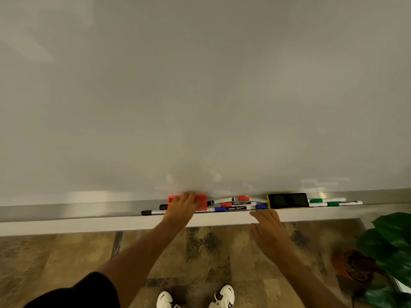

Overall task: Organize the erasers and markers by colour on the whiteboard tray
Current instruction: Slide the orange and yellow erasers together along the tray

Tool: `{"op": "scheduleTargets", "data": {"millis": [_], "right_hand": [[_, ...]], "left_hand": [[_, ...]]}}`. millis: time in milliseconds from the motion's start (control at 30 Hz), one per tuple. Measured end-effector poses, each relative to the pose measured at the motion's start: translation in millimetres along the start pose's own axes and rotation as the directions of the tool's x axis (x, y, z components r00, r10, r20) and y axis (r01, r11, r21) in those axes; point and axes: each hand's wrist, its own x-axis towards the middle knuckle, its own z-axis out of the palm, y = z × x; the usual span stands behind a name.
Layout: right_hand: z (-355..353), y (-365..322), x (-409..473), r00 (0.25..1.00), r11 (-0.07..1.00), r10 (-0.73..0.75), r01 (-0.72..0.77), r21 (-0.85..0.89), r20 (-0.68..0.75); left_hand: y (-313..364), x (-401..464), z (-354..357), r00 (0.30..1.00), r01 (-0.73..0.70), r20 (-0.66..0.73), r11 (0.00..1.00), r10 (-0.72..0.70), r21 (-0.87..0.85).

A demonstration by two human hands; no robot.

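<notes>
A metal whiteboard tray runs across the view. My left hand grips a red eraser on it. Right of that lies a jumble of markers: a red-capped one, another red one, a blue one and a black-capped one. A black marker lies at the left end. A yellow eraser with a black felt face sits further right, then two green markers. My right hand hovers open just below the tray's front edge, holding nothing.
The blank whiteboard fills the upper view. A potted plant with an orange pot stands on the floor at the lower right. My white shoes are on a patterned floor below.
</notes>
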Motion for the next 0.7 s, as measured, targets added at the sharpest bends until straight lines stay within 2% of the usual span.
{"op": "scheduleTargets", "data": {"millis": [167,467,700], "right_hand": [[-8.1,29.7,16.8,0.997,0.989,0.061,-0.055,-0.137,0.041],[-21.6,107.8,43.9,0.963,0.923,0.226,-0.163,-0.350,0.146],[-11.7,123.5,54.8,0.940,0.875,0.211,-0.060,-0.480,0.267]], "left_hand": [[-1.5,4.1,7.0,0.997,-0.081,0.003,0.995,0.081,0.064],[0.9,-1.0,6.3,0.990,-0.077,-0.116,0.997,0.075,-0.016],[-6.1,-19.0,6.5,0.976,-0.029,-0.219,0.999,0.022,-0.032]]}}
